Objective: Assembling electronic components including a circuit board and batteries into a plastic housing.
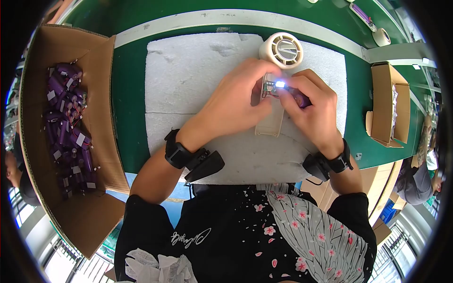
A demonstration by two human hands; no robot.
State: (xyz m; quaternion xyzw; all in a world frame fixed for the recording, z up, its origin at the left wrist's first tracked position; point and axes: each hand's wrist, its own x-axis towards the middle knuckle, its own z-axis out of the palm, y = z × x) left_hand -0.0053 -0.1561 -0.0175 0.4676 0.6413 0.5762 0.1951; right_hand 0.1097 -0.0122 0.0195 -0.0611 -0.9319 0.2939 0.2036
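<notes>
Here we are mid-assembly at the foam pad's (188, 80) far edge, left hand (236, 101) gripping the fan (276, 85), right hand (314, 106) pinching the purple cell (302, 99) (LED lit), which next needs careful seating.

green bench (130, 101) under white foam pad (188, 75), cardboard boxes (389, 101)

A cream-coloured handheld fan (277, 85) lies on a white foam sheet, its round grilled head (282, 50) pointing away from the person and its handle shell (270, 123) open toward them. A small circuit board (272, 87) sits exposed in the handle, one light glowing bright. A purple cylindrical battery (299, 97) rests just beside the board.
</notes>
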